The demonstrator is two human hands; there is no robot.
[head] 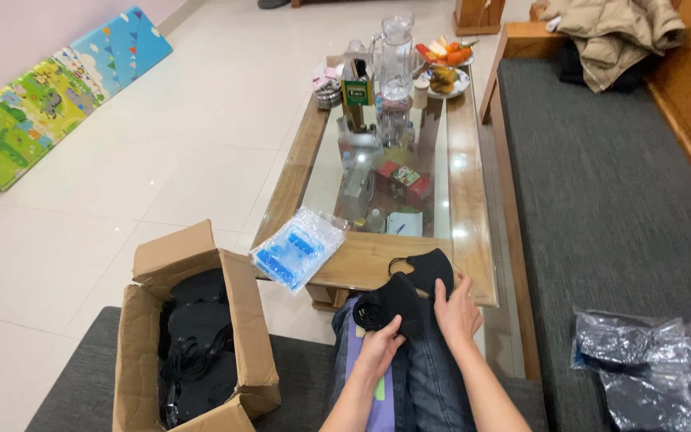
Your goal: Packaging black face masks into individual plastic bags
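A black face mask [397,300] with ear loops lies across my lap and the near edge of the coffee table [465,216]. My left hand [377,348] grips its lower left part, where a round valve shows. My right hand [457,312] presses flat on the mask's right side. To my left stands an open cardboard box [237,320] holding several more black masks [197,344]. A stack of clear plastic sleeves with blue print [297,248] lies on the table's near left corner, overhanging it.
The glass-topped wooden table carries a clear jug [396,52], a plate of fruit [445,64] and small jars. A grey cushioned bench [609,200] runs along the right with a beige jacket [613,32] and crumpled clear plastic bags [653,364]. A colourful play mat [49,96] leans against the left wall.
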